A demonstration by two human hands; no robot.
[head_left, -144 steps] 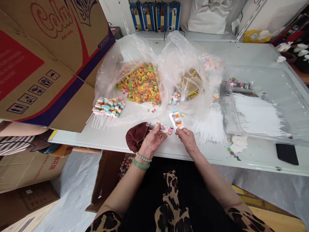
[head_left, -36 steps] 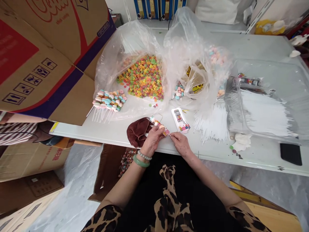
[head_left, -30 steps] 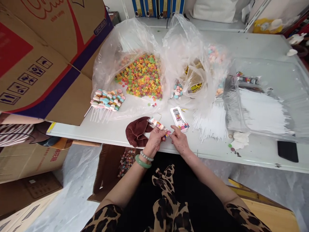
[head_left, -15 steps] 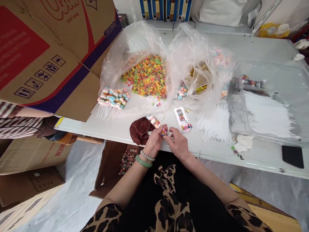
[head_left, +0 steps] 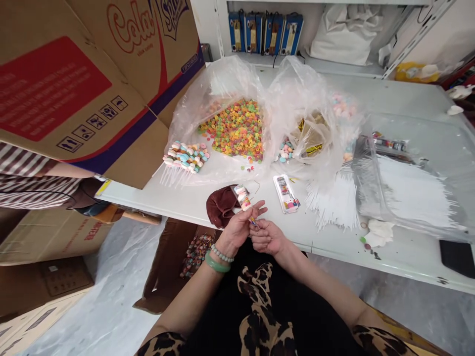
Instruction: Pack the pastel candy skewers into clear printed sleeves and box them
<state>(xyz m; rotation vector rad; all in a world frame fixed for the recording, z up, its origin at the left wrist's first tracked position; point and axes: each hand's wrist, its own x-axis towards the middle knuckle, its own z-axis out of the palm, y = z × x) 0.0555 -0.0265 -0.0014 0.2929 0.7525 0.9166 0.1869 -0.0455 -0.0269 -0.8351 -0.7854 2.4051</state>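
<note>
My left hand [head_left: 237, 230] is closed on the lower part of a wrapped candy stick [head_left: 243, 197], whose printed pack points up and away over the table edge. My right hand [head_left: 267, 236] pinches the colourful lower end of the same pack, its fingers curled and touching my left hand's fingertips. A dark red cloth [head_left: 220, 206] lies just left of the pack. To the right, a stack of flat printed wrappers [head_left: 286, 194] rests on the white table [head_left: 260, 178].
Clear bags hold ring candies [head_left: 241, 129] and pastel candies [head_left: 285, 150]. Candy-topped sticks [head_left: 186, 157] lie at left, white sticks [head_left: 334, 198] and a clear tray [head_left: 415, 178] at right. A large carton [head_left: 122, 89] stands left; an open box [head_left: 163, 267] sits below the edge.
My right hand has closed in from the right onto the pack's lower end. The pack now points more upright. The camera view has shifted, so the table sits lower.
</note>
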